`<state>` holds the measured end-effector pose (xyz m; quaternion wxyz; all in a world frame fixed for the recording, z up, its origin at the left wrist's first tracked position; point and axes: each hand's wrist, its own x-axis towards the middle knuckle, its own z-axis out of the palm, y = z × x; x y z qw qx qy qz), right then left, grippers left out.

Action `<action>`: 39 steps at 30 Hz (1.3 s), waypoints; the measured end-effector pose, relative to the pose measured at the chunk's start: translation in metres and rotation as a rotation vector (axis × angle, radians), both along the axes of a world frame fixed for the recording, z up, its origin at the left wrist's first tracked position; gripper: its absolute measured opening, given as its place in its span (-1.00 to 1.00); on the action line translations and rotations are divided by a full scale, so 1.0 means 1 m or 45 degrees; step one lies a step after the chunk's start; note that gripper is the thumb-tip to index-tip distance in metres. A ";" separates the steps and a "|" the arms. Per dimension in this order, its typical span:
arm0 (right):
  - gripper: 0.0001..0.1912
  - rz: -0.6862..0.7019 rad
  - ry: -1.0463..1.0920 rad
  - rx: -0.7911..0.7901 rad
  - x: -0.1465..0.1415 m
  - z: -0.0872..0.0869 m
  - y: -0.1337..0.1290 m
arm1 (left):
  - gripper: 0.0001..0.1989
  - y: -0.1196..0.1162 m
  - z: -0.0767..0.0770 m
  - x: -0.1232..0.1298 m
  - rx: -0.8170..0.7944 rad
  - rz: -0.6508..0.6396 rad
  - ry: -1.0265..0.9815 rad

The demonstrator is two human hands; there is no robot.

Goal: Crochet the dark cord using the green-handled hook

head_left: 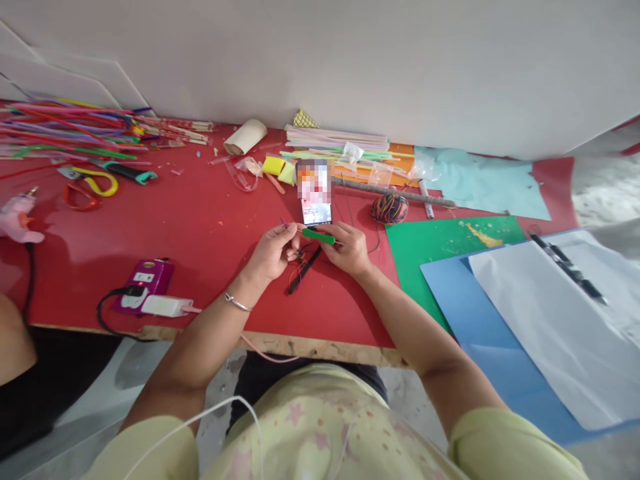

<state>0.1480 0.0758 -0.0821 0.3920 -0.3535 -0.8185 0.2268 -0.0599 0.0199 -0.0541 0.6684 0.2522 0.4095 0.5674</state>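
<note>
My right hand pinches a green strip, covering its end; what my left hand grips, I can't tell.

Plain grey wall behind red-topped table; mottled pale floor.

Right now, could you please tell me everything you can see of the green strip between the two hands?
The green strip is narrow and bright green; its material, perhaps paper or foam, is unclear. It is held over the red tabletop, slanting slightly down to the right in the picture, on the near side of the lit phone. The right hand pinches it near its right end; the left hand is by its left end, but contact there is unclear.
</note>
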 end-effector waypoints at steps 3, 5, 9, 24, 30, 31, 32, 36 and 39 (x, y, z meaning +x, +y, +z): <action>-0.68 0.065 0.063 -0.050 -0.001 0.000 -0.001 | -0.66 0.000 0.000 0.000 0.006 -0.008 -0.022; -0.67 0.088 0.091 -0.071 -0.002 0.000 -0.002 | -0.67 0.000 0.001 0.000 0.007 -0.013 -0.027; -0.62 0.105 0.070 -0.098 -0.002 0.000 -0.002 | -0.67 0.000 0.002 0.001 0.008 -0.018 -0.014; -0.70 0.119 0.032 0.077 -0.002 0.003 -0.003 | -0.65 -0.001 0.002 0.001 0.015 -0.026 -0.005; -0.71 0.119 0.030 0.111 -0.003 0.004 -0.003 | -0.65 -0.001 0.002 0.001 0.015 -0.026 -0.008; -0.71 0.122 0.031 0.113 -0.003 0.004 -0.003 | -0.65 -0.001 0.002 0.001 0.015 -0.026 -0.007; -0.71 0.125 0.031 0.112 -0.003 0.005 -0.003 | -0.64 -0.001 0.002 0.001 0.014 -0.026 -0.003; -0.70 0.130 0.019 0.104 -0.003 0.005 -0.003 | -0.64 -0.001 0.002 0.001 0.010 -0.021 0.008; -0.70 0.123 -0.005 0.112 -0.002 0.004 -0.003 | -0.65 -0.002 0.003 0.001 0.016 -0.023 0.003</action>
